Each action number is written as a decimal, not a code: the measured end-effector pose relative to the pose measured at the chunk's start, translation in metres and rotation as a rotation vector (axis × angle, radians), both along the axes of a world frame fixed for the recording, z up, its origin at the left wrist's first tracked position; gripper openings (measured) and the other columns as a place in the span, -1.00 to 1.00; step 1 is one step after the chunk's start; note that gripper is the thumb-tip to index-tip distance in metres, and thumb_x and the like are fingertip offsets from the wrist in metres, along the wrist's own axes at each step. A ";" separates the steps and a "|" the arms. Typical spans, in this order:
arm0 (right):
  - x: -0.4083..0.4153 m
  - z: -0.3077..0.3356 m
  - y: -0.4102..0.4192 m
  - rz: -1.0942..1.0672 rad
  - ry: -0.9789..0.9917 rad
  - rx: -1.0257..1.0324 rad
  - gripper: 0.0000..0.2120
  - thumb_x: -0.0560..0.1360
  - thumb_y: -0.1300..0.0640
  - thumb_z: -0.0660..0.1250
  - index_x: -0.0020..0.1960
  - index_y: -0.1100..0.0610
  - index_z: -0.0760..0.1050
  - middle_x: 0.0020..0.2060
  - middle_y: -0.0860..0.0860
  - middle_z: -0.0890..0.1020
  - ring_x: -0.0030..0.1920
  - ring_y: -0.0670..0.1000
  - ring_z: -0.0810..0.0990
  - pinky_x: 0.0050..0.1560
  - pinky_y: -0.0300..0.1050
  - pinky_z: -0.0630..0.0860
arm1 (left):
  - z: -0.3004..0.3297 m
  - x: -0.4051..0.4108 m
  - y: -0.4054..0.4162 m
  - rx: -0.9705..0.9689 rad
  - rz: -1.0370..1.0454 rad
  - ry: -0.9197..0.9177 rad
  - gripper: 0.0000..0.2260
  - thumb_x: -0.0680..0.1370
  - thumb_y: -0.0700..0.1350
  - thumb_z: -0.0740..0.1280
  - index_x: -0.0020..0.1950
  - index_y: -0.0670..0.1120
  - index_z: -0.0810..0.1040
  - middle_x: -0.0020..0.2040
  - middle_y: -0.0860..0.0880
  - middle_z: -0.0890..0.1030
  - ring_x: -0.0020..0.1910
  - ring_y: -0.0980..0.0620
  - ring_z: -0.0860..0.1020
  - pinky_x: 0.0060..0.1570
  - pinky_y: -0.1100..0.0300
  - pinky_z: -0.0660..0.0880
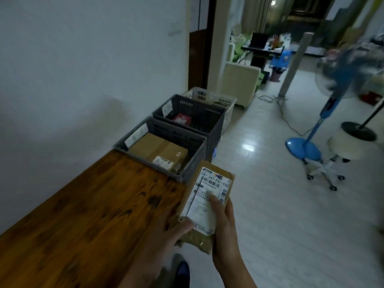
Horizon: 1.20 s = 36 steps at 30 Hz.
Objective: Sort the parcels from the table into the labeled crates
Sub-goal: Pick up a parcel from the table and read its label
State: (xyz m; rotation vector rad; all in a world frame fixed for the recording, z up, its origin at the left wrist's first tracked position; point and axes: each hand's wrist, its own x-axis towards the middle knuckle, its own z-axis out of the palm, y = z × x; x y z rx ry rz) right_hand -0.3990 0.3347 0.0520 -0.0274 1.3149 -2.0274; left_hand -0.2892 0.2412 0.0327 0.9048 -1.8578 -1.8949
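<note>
A flat brown parcel (209,183) with a white shipping label is held in front of me, just past the right end of the wooden table (87,215). My left hand (166,231) grips its lower left edge. My right hand (224,227) holds its right side, thumb on the label. Beyond it stand three crates in a row along the wall: a near grey crate (195,142) holding a cardboard box (158,150), a middle grey crate (216,115) with a small red parcel (182,119), and a far white crate (226,100).
A white wall runs along the left. To the right is open tiled floor with a blue standing fan (318,125), a white rolling stool (345,148) and a cable. A cream box (239,84) sits behind the crates by a doorway.
</note>
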 end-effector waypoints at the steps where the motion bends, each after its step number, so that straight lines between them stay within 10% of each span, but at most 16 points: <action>1: -0.019 -0.004 -0.011 0.038 0.044 -0.004 -0.47 0.40 -0.10 0.42 0.36 -0.10 0.46 0.11 0.03 0.72 0.10 0.14 0.71 0.17 0.28 0.60 | -0.007 -0.022 -0.013 0.095 0.043 0.023 -0.40 0.30 0.16 0.60 0.31 0.25 0.51 0.17 0.12 0.67 0.12 0.07 0.66 0.03 0.05 0.63; 4: -0.089 -0.010 -0.052 0.094 0.144 0.150 -0.38 0.32 -0.21 0.43 0.37 -0.23 0.42 0.09 -0.07 0.71 0.10 0.04 0.71 0.18 0.26 0.60 | -0.012 -0.090 -0.062 0.194 0.014 0.050 -0.32 0.25 0.02 0.58 0.36 0.04 0.49 0.15 -0.06 0.66 -0.05 0.03 0.70 -0.26 0.25 0.61; 11: -0.273 -0.002 -0.150 0.116 0.188 0.220 -0.56 0.43 -0.22 0.36 0.30 -0.21 0.49 0.16 -0.05 0.68 0.24 0.07 0.62 0.24 0.35 0.54 | -0.004 -0.236 -0.194 0.348 -0.060 0.054 -0.18 0.14 0.13 0.64 0.36 -0.03 0.53 0.23 -0.14 0.65 0.17 -0.18 0.65 0.19 -0.19 0.56; 20: -0.467 -0.043 -0.273 0.057 0.067 0.253 -0.68 0.57 -0.01 0.35 0.29 0.01 0.45 0.10 0.09 0.65 0.14 0.14 0.63 0.15 0.20 0.60 | -0.024 -0.430 -0.268 0.244 0.403 0.004 -0.33 0.40 0.36 0.38 0.45 0.17 0.34 0.38 0.12 0.40 0.30 0.03 0.46 0.22 0.06 0.44; 25: -0.585 -0.084 -0.351 0.139 0.041 0.294 -0.66 0.56 -0.06 0.40 0.28 -0.04 0.44 0.10 0.06 0.66 0.07 0.10 0.68 0.20 0.24 0.60 | -0.041 -0.551 -0.298 0.149 0.511 0.049 -0.64 0.50 0.02 0.47 0.10 0.34 0.36 0.06 0.30 0.53 -0.02 0.36 0.53 -0.15 0.47 0.48; 36: -0.734 -0.128 -0.499 0.553 0.052 0.471 -0.34 0.51 -0.16 0.45 0.51 -0.02 0.28 0.26 0.10 0.58 0.15 0.15 0.63 0.19 0.23 0.60 | -0.095 -0.681 -0.406 -0.042 0.661 -0.195 -0.32 0.46 -0.04 0.55 0.46 0.22 0.25 0.25 0.30 0.54 0.18 0.41 0.52 0.02 0.56 0.42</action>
